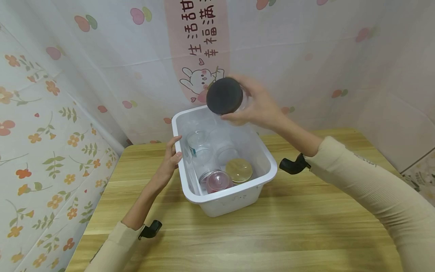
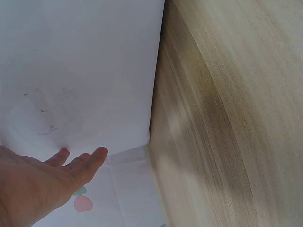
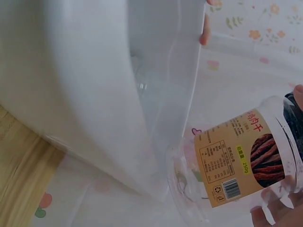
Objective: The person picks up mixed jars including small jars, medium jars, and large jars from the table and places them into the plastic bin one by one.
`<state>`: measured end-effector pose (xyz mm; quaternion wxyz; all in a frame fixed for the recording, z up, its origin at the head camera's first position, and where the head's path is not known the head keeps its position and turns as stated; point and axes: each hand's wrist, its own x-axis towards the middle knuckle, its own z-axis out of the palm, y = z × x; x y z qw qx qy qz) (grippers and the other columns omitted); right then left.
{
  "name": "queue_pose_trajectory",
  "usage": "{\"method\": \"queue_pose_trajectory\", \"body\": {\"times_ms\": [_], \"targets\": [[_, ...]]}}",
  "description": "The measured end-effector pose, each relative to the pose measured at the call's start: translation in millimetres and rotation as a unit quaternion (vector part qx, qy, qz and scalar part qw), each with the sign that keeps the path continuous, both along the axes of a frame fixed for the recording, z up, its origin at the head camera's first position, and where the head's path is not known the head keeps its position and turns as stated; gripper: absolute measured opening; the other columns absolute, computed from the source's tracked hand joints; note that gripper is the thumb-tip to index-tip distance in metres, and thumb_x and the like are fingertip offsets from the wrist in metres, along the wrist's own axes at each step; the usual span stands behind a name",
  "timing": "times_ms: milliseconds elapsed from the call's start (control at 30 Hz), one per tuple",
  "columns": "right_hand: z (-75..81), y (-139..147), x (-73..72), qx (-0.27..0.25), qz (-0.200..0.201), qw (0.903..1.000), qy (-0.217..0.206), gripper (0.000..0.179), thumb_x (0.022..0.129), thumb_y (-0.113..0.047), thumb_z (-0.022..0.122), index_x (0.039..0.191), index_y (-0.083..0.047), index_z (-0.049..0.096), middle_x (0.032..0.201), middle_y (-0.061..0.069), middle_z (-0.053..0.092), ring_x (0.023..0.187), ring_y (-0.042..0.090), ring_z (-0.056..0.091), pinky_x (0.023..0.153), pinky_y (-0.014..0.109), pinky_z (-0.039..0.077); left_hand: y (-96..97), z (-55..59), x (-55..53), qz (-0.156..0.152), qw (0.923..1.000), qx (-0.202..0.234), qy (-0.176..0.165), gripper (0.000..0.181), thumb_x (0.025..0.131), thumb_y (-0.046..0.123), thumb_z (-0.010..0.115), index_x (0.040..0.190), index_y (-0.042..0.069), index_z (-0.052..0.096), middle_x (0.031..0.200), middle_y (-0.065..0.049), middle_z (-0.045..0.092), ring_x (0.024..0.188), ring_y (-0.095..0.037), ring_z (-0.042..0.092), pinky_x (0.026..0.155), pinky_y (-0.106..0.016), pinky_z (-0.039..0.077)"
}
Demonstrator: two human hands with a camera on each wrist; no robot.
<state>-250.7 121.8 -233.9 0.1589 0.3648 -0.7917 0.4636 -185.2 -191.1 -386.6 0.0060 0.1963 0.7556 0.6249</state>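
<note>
My right hand grips a clear plastic jar with a black lid, tilted above the far end of the white basin. A tan printed label with a barcode shows on the jar in the right wrist view. At the basin's left rim, my left hand holds the edge, thumb and index finger at the rim and other fingers along the outer wall. Inside the basin lie several clear containers, a gold-lidded jar and a pinkish round container.
The basin stands on a wood-grain table near its back edge. Behind it hangs a white curtain with fruit prints and lettering. A flower-printed cloth hangs on the left. Black mounts sit at both wrists.
</note>
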Motion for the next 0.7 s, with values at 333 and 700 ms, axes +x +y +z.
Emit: {"method": "queue_pose_trajectory", "body": {"times_ms": [333,700], "targets": [[-4.1,-1.6,-3.9,0.03,0.049,0.9983,0.005,0.093,0.063,-0.02,0.099,0.145,-0.016,0.056,0.137,-0.008,0.06,0.129,0.012,0.046,0.11,0.044,0.031,0.1,-0.4,-0.2,-0.002,1.0,-0.004,0.003,0.068,0.1,0.042,0.04,0.157,0.022,0.01,0.148,-0.034,0.027,0.12,-0.053,0.044,0.095,-0.052,0.043],[-7.0,-10.3,-2.6,0.095,0.091,0.9912,0.012,0.098,0.063,-0.028,0.1,0.149,-0.022,0.052,0.146,-0.013,0.052,0.136,0.009,0.041,0.112,0.045,0.03,0.1,-0.6,-0.6,0.002,0.9999,-0.009,0.008,0.067,0.1,0.042,0.04,0.157,0.022,0.011,0.15,-0.033,0.027,0.12,-0.052,0.045,0.096,-0.055,0.043]]}}
